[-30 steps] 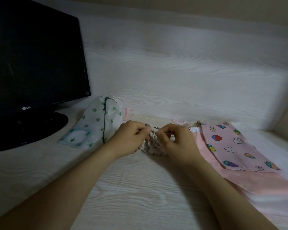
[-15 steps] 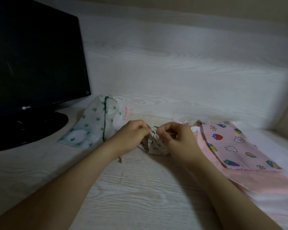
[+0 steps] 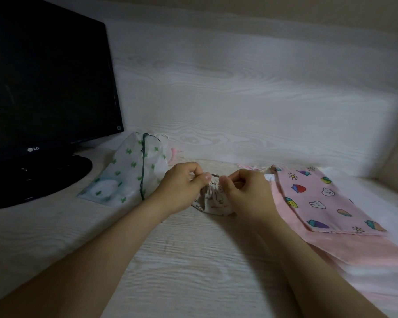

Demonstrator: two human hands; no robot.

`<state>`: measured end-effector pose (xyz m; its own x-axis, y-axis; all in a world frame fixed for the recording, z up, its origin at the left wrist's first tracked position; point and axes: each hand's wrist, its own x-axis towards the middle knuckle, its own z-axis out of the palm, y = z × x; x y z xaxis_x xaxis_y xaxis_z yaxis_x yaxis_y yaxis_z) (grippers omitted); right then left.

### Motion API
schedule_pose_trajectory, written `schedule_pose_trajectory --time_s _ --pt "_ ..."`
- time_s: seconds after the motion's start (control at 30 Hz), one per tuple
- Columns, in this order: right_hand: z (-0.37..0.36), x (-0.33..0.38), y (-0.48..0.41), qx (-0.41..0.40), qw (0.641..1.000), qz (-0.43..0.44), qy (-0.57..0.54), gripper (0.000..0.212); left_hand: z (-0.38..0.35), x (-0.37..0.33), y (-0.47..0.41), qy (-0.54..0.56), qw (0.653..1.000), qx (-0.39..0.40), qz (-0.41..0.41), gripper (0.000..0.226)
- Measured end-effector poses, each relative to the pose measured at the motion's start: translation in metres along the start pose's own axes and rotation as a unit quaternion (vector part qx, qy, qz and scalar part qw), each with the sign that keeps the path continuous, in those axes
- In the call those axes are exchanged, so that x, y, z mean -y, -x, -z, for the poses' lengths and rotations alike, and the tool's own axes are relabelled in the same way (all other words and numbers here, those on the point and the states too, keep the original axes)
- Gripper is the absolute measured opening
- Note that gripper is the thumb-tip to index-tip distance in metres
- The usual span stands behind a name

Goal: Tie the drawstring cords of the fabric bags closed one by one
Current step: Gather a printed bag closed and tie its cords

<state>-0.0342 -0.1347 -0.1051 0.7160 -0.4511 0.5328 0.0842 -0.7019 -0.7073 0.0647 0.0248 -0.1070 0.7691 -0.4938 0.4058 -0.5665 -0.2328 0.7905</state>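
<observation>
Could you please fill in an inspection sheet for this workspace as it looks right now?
Surface: pale wood-grain desk, dimly lit.
Job's things: small cream printed bag at centre, mouth gathered; cactus-print bag to its left; pink fruit-print bag lying flat on plain pink fabric to the right.
Clutter: nothing seen.
Hands: left hand and right hand both pinch at the small bag's gathered top; the cord itself is too small to make out.
Cables: nothing seen.
Surroundings: black LG monitor on its stand at left, screen dark; wood-grain back panel behind.
</observation>
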Motion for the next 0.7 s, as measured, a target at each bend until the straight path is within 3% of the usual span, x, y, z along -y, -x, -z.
schedule_pose_trajectory --time_s 0.17,0.3,0.5,0.7 --pt "-0.001 0.004 0.002 -0.046 0.998 0.036 0.031 0.023 -0.003 -0.005 0.004 0.043 0.999 -0.007 0.006 0.034" --pt "0.000 0.003 0.003 -0.023 0.999 -0.025 -0.023 0.043 -0.005 -0.015 0.006 0.119 0.992 -0.010 0.025 0.037" --pt "-0.003 0.003 0.003 0.026 0.998 -0.048 -0.023 0.035 -0.005 -0.024 0.009 0.190 0.981 -0.033 0.036 0.031" --pt "-0.003 0.002 0.005 0.068 0.996 -0.023 -0.045 0.041 -0.002 -0.028 0.009 0.303 0.952 -0.010 0.054 0.028"
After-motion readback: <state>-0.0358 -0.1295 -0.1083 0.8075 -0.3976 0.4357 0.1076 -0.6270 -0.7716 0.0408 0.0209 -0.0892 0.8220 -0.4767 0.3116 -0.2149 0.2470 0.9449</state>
